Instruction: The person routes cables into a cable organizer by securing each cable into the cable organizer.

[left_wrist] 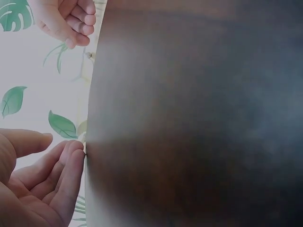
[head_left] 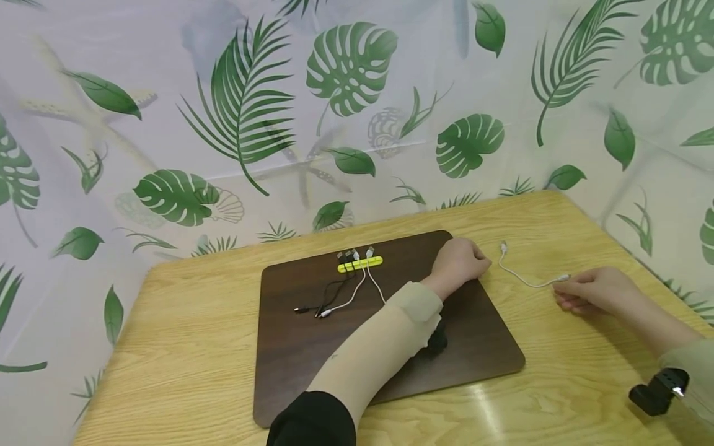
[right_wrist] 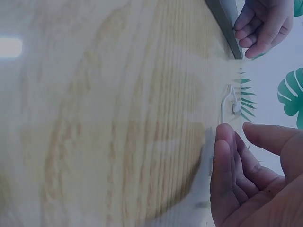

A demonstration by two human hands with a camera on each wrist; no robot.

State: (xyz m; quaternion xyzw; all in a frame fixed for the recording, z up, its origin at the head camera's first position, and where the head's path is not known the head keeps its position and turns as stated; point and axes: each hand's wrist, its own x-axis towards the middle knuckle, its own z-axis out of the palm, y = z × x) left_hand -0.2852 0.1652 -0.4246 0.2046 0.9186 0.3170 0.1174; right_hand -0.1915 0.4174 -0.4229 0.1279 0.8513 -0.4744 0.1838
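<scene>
A short white USB cable [head_left: 527, 280] lies on the wooden table, right of a dark brown board [head_left: 323, 365]. My right hand [head_left: 599, 291] is at the cable's near connector, its fingertips touching or almost touching it. In the right wrist view a gap shows between the thumb and fingers [right_wrist: 225, 156]. My left hand [head_left: 457, 263] reaches across the board to its right edge, thumb and fingers apart in the left wrist view. On the board a yellow-green cable clip strip [head_left: 365, 264] carries several black and white cables [head_left: 351, 294].
The wooden table [head_left: 184, 334] stands against a white cloth backdrop [head_left: 268, 37] printed with green leaves. Below my left forearm a black object [head_left: 437, 339] partly shows, apparently strapped at the wrist. A similar black device [head_left: 658, 391] is on my right wrist.
</scene>
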